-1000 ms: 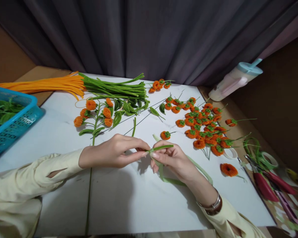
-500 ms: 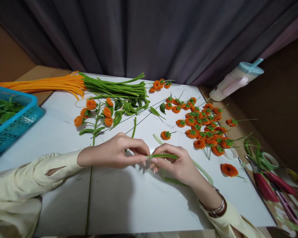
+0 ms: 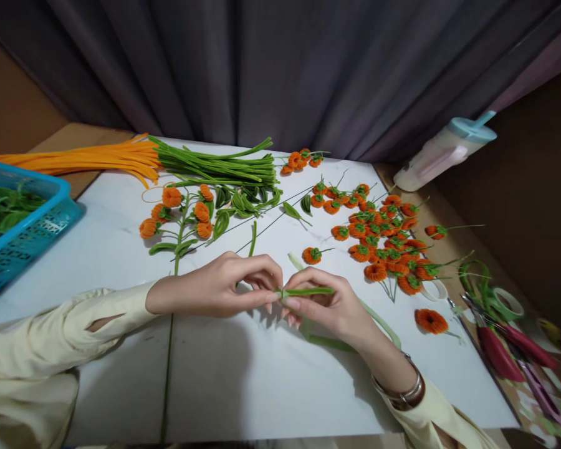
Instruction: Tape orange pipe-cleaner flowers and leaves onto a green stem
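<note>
Between the fingertips of both hands is a short green fuzzy stem [image 3: 311, 291], lying roughly level. My left hand [image 3: 229, 284] pinches its left end, where thumb and fingers meet. My right hand [image 3: 327, 305] pinches it just beside, with the stem running across the fingers. A pale green tape strip [image 3: 331, 342] loops under and behind my right hand onto the white table [image 3: 206, 386]. Another upright green stem [image 3: 253, 239] shows just behind my left hand. Beyond my left wrist lies a long green stem with orange flower heads [image 3: 171, 197] and leaves.
Many orange flower heads [image 3: 376, 272] cover the right side. Green stems [image 3: 219, 165] and orange stems [image 3: 88, 159] lie at the back. A blue basket [image 3: 58, 215] with green pieces is at the left. Red-handled pliers [image 3: 500, 354], tape rolls [image 3: 508, 302] and a tumbler [image 3: 432, 156] stand or lie right.
My fingertips have shifted slightly around the stem's left end, and the stem looks a little more level. Everything else on the table looks the same.
</note>
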Demonstrator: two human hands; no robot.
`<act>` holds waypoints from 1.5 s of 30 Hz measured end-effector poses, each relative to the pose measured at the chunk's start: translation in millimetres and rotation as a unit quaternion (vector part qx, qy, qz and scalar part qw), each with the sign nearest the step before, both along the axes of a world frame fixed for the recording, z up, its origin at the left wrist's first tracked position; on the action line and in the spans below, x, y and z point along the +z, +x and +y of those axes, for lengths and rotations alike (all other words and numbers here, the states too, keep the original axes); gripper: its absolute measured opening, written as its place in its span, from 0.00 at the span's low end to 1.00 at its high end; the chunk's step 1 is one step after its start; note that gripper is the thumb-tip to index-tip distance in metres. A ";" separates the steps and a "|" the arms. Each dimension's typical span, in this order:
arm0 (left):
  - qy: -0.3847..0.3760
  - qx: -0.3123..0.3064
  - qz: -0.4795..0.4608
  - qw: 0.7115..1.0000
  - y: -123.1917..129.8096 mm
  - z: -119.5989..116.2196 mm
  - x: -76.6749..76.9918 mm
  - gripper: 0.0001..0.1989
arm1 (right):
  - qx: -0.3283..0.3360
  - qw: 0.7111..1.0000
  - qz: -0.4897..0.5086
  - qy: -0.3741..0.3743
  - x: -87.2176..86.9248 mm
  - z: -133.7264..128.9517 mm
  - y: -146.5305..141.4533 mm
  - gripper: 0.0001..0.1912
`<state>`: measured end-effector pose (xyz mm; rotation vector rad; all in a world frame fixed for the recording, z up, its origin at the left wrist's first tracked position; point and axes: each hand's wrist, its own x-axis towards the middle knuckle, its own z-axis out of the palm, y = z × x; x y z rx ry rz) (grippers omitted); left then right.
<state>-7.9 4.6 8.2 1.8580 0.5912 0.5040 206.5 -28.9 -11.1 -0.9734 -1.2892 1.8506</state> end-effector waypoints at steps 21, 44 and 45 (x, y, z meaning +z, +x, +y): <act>-0.221 0.125 -0.130 0.959 1.9 11.5 4.0 0.08 | -0.086 0.994 0.014 0.069 1.1 18.8 2.3 0.13; -0.127 0.194 -0.162 0.959 2.3 38.2 58.1 0.05 | -0.118 0.968 0.005 0.223 75.6 55.1 -1.6 0.17; -0.122 0.206 -0.156 0.958 2.1 35.8 60.1 0.05 | -0.122 0.966 0.010 0.226 75.6 52.9 -2.7 0.16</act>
